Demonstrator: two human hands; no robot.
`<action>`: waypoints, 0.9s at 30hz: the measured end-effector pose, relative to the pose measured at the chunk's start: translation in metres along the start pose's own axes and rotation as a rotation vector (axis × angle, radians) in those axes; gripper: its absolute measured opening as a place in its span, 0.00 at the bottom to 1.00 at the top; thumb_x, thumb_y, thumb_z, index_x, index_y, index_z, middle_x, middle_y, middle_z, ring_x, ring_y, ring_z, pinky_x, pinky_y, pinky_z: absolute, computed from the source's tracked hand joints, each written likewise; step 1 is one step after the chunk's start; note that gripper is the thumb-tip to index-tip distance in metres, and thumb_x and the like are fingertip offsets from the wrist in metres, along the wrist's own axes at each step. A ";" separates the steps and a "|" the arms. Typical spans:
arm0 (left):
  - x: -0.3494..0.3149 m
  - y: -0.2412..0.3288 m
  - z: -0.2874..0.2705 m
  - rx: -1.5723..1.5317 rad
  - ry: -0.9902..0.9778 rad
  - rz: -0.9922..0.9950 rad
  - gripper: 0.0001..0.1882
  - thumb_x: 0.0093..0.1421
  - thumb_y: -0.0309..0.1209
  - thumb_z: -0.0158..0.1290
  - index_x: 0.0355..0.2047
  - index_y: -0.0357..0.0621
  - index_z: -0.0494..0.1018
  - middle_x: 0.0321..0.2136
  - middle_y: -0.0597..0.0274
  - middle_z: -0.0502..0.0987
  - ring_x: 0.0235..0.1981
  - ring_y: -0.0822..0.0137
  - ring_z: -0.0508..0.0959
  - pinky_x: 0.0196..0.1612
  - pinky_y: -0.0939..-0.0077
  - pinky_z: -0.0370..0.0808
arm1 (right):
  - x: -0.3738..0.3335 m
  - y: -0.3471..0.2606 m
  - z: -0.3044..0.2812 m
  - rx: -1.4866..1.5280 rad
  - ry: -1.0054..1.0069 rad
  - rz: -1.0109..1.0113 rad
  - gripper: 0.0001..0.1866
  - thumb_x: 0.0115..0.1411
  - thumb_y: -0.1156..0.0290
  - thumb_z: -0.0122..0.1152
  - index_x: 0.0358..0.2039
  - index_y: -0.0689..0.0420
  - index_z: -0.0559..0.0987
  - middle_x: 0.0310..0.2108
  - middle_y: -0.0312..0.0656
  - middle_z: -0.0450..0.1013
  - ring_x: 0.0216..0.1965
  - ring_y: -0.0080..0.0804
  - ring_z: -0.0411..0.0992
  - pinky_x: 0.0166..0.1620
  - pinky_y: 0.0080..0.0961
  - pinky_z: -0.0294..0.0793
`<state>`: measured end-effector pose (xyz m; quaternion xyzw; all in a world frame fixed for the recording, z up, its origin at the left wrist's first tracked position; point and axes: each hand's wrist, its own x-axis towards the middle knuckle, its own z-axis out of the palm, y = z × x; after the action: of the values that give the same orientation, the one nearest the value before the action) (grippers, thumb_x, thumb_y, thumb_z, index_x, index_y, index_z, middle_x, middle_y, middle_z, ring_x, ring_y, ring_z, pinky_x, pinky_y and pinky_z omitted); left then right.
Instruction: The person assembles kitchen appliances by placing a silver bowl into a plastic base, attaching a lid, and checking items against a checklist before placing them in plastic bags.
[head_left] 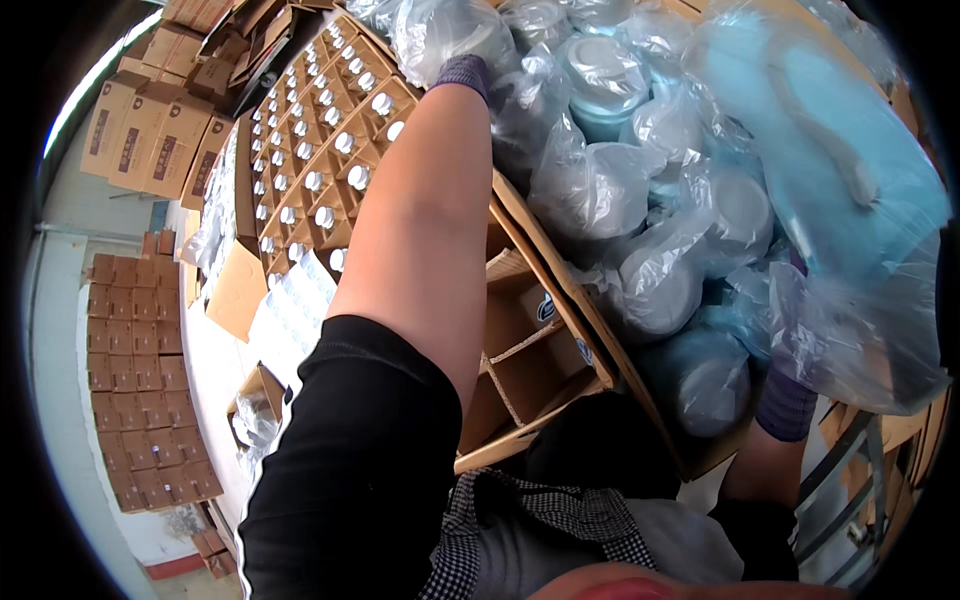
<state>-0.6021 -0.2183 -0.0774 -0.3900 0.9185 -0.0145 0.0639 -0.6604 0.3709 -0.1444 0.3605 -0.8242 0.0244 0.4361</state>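
My left hand (463, 72), in a purple glove, reaches across to a bagged whitish container (430, 40) at the far side. Its fingers are mostly hidden by the plastic. At the right, my right hand (793, 345) shows, gloved in purple, through the loose end of a large clear plastic bag (860, 330). This bag, with something light blue inside, is raised close to me and appears gripped by that hand; its fingers are largely covered. Below lie several bagged round containers (605, 75), white and pale blue, heaped in a large open carton (560, 290).
Left of my arm, rows of white-capped bottles (345, 142) stand in a carton with cardboard dividers. A divided box section (520, 375) lies nearer me. Printed sheets (290, 310) rest beside it. Stacked cartons (145, 375) line the left wall; a metal frame (850, 470) stands at right.
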 end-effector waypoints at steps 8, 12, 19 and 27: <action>-0.011 -0.029 0.008 -0.040 -0.049 -0.018 0.32 0.57 0.45 0.61 0.62 0.52 0.74 0.56 0.52 0.79 0.59 0.53 0.77 0.62 0.58 0.74 | -0.003 0.004 -0.012 -0.089 0.005 -0.061 0.32 0.71 0.47 0.52 0.70 0.49 0.67 0.63 0.44 0.71 0.63 0.46 0.70 0.64 0.50 0.69; -0.005 -0.022 0.011 -0.044 -0.047 -0.030 0.31 0.59 0.47 0.59 0.61 0.51 0.75 0.57 0.52 0.79 0.60 0.53 0.77 0.62 0.57 0.73 | -0.006 0.004 -0.015 -0.124 0.015 -0.073 0.32 0.71 0.47 0.53 0.70 0.49 0.67 0.63 0.44 0.71 0.63 0.46 0.70 0.64 0.50 0.69; 0.000 -0.032 0.027 -0.049 -0.091 -0.033 0.28 0.61 0.47 0.58 0.60 0.51 0.76 0.58 0.51 0.78 0.61 0.52 0.76 0.62 0.57 0.73 | -0.008 0.003 -0.017 -0.166 0.036 -0.087 0.32 0.71 0.48 0.53 0.70 0.49 0.66 0.63 0.43 0.70 0.63 0.45 0.70 0.64 0.50 0.70; 0.028 -0.029 0.016 -0.002 -0.201 0.098 0.25 0.62 0.44 0.58 0.58 0.50 0.76 0.55 0.51 0.78 0.57 0.53 0.77 0.58 0.56 0.76 | -0.008 -0.008 -0.021 -0.213 0.045 -0.079 0.33 0.71 0.48 0.53 0.70 0.49 0.66 0.64 0.43 0.70 0.63 0.45 0.70 0.64 0.50 0.70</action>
<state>-0.5986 -0.2587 -0.0945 -0.3440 0.9255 0.0288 0.1561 -0.6377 0.3770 -0.1394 0.3438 -0.7973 -0.0724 0.4908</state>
